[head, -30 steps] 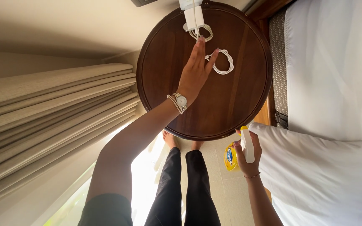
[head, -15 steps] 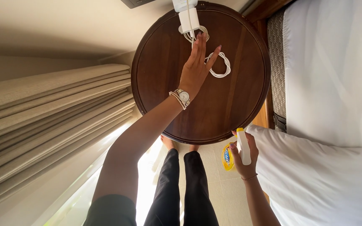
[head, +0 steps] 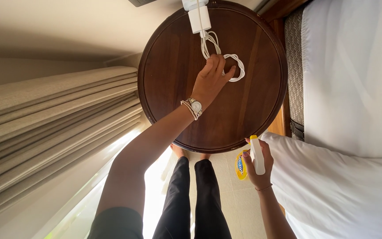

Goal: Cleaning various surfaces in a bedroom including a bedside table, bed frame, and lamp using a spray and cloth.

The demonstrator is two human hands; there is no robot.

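A white bed (head: pixel 354 79) fills the right side, beige curtains (head: pixel 54 119) the left, and between them stands a round dark wooden table (head: pixel 173 66) seen from straight above. On the far half of the tabletop lies a white cable (head: pixel 237 66), coiled into a loose loop, with a second bundle of cord running from it up to a white charger block (head: pixel 199 19) at the table's far rim. The cord's long axis runs from that rim toward the table's middle, roughly in line with the reaching forearm; the loop lies at its near end, bulging toward the bed side.

The left hand (head: pixel 211 82), a watch (head: pixel 195 106) on its wrist, reaches across the table with fingers curled down onto the near edge of the coil, touching it; whether the fingertips have actually pinched the cord cannot be told, since the hand covers the contact. The cable lies directly under and just beyond those fingers, toward the far rim and the bed side. This hand is far nearer the cable than the other.

The right hand (head: pixel 257 170) hangs off the table's near edge, by the bed, clenched around a white and yellow spray bottle (head: pixel 249 161), well apart from the cable. Its white top points toward the table.
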